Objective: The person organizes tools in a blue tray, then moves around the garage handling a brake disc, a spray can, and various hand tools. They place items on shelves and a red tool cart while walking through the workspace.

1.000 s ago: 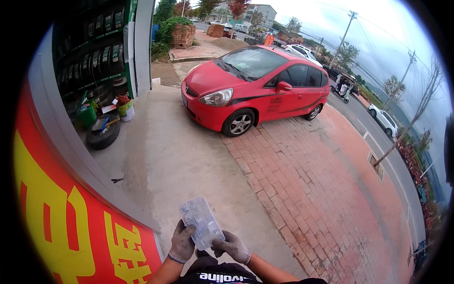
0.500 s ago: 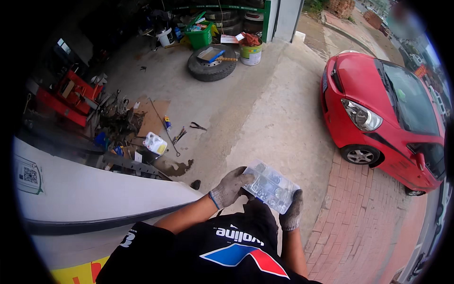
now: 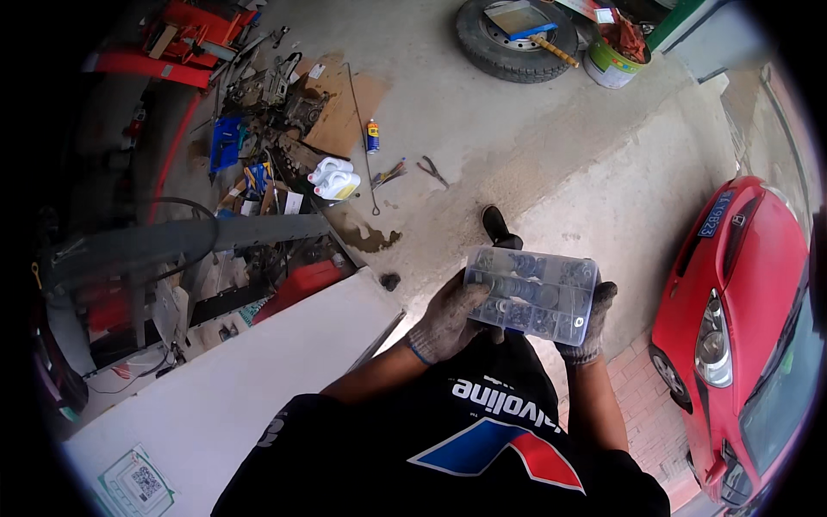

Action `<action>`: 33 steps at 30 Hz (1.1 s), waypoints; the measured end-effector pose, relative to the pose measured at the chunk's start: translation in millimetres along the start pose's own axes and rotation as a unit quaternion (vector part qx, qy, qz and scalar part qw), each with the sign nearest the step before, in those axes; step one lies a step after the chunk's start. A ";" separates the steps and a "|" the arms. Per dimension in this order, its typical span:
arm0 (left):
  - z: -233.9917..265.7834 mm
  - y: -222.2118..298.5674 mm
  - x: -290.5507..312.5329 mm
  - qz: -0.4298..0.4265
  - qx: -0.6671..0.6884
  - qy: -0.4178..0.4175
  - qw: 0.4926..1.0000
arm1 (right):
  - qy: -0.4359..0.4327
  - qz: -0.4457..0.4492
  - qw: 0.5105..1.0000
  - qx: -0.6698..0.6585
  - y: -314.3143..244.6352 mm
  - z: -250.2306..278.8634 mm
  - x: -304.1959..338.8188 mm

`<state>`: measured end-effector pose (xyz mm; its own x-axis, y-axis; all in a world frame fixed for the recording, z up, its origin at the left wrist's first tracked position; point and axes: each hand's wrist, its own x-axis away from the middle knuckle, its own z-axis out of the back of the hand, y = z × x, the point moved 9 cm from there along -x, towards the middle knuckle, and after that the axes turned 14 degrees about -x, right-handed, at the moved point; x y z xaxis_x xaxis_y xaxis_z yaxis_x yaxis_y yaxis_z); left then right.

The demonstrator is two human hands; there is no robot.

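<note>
Both my hands, in grey knit gloves, hold a clear plastic compartment box level in front of my body. Its lid is closed, and small ring-like parts lie sorted in its several compartments. My left hand grips the box's left end, with the thumb along its side and some fingers underneath. On the opposite end, my right hand is closed round the edge, its fingers partly hidden behind the box. Below the box is my dark clothing; a dark shoe shows just beyond it.
Pliers, a spray can, white jugs and a long metal rod lie or stand on the concrete. A tyre and a bucket are farther off. At left is a white counter; at right, a red car.
My view has swung left and downward, so the car sits farther right and the tools higher. The box stays in both hands and now appears more level. A shoe has come into view.
</note>
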<state>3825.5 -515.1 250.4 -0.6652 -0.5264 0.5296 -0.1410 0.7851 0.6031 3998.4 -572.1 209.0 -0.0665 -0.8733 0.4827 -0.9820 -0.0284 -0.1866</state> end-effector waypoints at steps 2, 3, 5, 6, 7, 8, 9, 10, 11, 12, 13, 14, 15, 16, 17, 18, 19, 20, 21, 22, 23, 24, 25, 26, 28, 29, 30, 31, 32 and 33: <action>-14.4 43.9 -32.5 -0.013 0.019 0.024 0.999 | 0.011 0.001 0.999 0.048 -32.9 -40.2 -39.4; -13.2 71.9 -52.5 -0.023 0.010 0.036 0.999 | -0.013 -0.011 0.997 0.069 -47.4 -66.0 -70.1; -10.5 126.0 -85.6 -0.032 -0.002 0.092 0.995 | 0.021 -0.062 0.995 0.078 -69.0 -119.8 -111.9; -7.7 148.8 -96.1 -0.036 -0.008 0.123 0.992 | 0.053 -0.067 0.993 0.082 -74.2 -141.0 -132.2; -3.1 167.6 -104.4 -0.033 -0.012 0.137 0.990 | 0.024 -0.048 0.989 0.141 -77.3 -171.4 -148.8; 10.4 183.5 -110.4 -0.032 -0.019 0.153 0.988 | -0.003 -0.030 0.980 0.198 -79.5 -204.0 -167.8; 27.1 198.8 -116.6 -0.031 -0.025 0.168 0.985 | 0.011 -0.070 0.982 0.176 -73.7 -225.2 -187.8; 38.3 209.1 -129.2 -0.023 0.033 0.111 0.993 | -0.029 -0.083 0.977 0.193 -70.3 -251.7 -208.8; 45.5 231.7 -139.6 -0.025 0.028 0.112 0.993 | -0.049 -0.112 0.975 0.185 -67.4 -272.7 -230.3; 53.1 246.4 -154.6 -0.034 0.089 0.083 0.992 | -0.069 -0.142 0.971 0.178 -64.9 -296.0 -249.9; 62.5 261.6 -172.0 -0.051 0.141 0.057 0.987 | -0.136 -0.114 0.948 0.265 -73.0 -326.9 -274.8; 77.8 272.6 -187.0 -0.037 0.170 0.122 0.977 | -0.202 -0.087 0.914 0.340 -78.5 -356.0 -297.9; 90.7 288.6 -209.3 -0.059 0.157 0.126 0.978 | -0.225 -0.109 0.914 0.318 -79.9 -374.6 -325.3; 112.3 312.8 -227.5 -0.069 -0.102 0.166 0.979 | -0.245 -0.130 0.914 0.296 -82.6 -392.0 -351.7; 119.7 342.1 -246.1 -0.078 -0.185 0.185 0.962 | -0.276 -0.113 0.891 0.343 -91.6 -414.2 -376.3; 128.4 366.2 -255.1 -0.077 -0.265 0.211 0.938 | -0.307 -0.095 0.863 0.389 -101.0 -439.3 -400.0; 131.1 395.6 -269.6 -0.089 -0.180 0.210 0.957 | -0.315 -0.094 0.858 0.395 -104.3 -458.3 -422.6; 132.8 426.1 -282.2 -0.103 -0.092 0.206 0.969 | -0.330 -0.097 0.849 0.401 -107.3 -479.3 -449.2; 133.2 458.9 -292.9 -0.117 -0.005 0.199 0.973 | -0.348 -0.093 0.841 0.403 -108.8 -503.0 -479.8; 126.5 485.9 -302.5 -0.134 0.093 0.189 0.968 | -0.352 -0.150 0.859 0.342 -108.5 -521.5 -501.7; 118.9 518.6 -308.4 -0.154 0.187 0.178 0.954 | -0.354 -0.209 0.869 0.276 -105.8 -543.2 -522.9; 101.4 570.3 -315.2 -0.198 0.171 0.164 0.951 | -0.338 -0.224 0.859 0.313 -104.0 -555.2 -548.2; 119.6 589.2 -320.5 -0.195 0.078 0.215 0.954 | -0.326 -0.235 0.856 0.327 -99.9 -569.8 -574.0; 143.1 608.4 -315.5 -0.187 -0.020 0.271 0.944 | -0.317 -0.246 0.853 0.335 -92.9 -588.3 -597.4; 179.9 655.3 -308.2 -0.201 -0.194 0.386 0.879 | -0.293 -0.262 0.826 0.405 -80.9 -620.2 -648.6; 199.0 674.2 -313.6 -0.196 -0.270 0.438 0.835 | -0.279 -0.247 0.821 0.432 -76.6 -630.9 -679.9; 215.0 694.3 -321.4 -0.224 -0.227 0.453 0.832 | -0.266 -0.229 0.817 0.458 -68.6 -636.3 -712.7; 229.8 723.4 -336.6 -0.246 -0.159 0.448 0.845 | -0.254 -0.200 0.812 0.486 -63.0 -642.9 -750.8; 244.9 751.6 -348.2 -0.268 -0.091 0.445 0.849 | -0.256 -0.190 0.816 0.482 -51.7 -645.4 -787.5; 261.0 776.9 -361.6 -0.273 0.003 0.422 0.865 | -0.295 -0.170 0.787 0.514 -41.6 -659.4 -822.1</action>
<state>3765.1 370.4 371.8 0.2733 -0.8677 0.4153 -0.2696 0.3454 0.8989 3977.5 467.7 384.3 0.5615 -0.7951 0.2290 -0.2434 -0.4233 -0.8727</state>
